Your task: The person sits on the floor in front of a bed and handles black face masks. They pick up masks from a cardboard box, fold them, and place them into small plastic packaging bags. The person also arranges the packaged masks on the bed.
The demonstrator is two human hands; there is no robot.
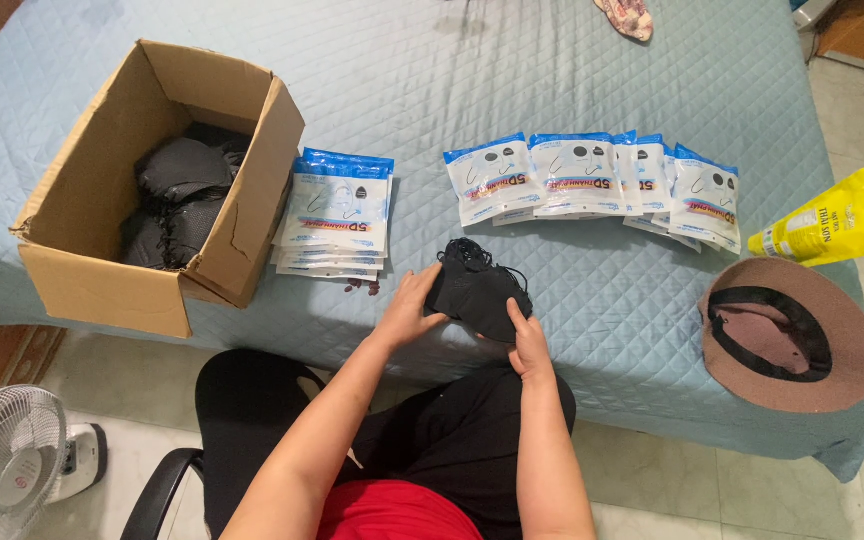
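A small stack of black face masks [476,287] rests near the front edge of a bed with a light blue quilted cover [552,70]. My left hand [410,305] grips the stack's left side and my right hand [529,343] holds its lower right corner. To the left lies a pile of blue and white mask packets [337,212]. A row of several more such packets [592,178] lies behind the masks.
An open cardboard box [112,270] with more black masks [182,195] sits at the bed's left. A brown brimmed hat [790,335] and a yellow bag [827,222] lie at the right. A white fan [7,470] stands on the floor at lower left.
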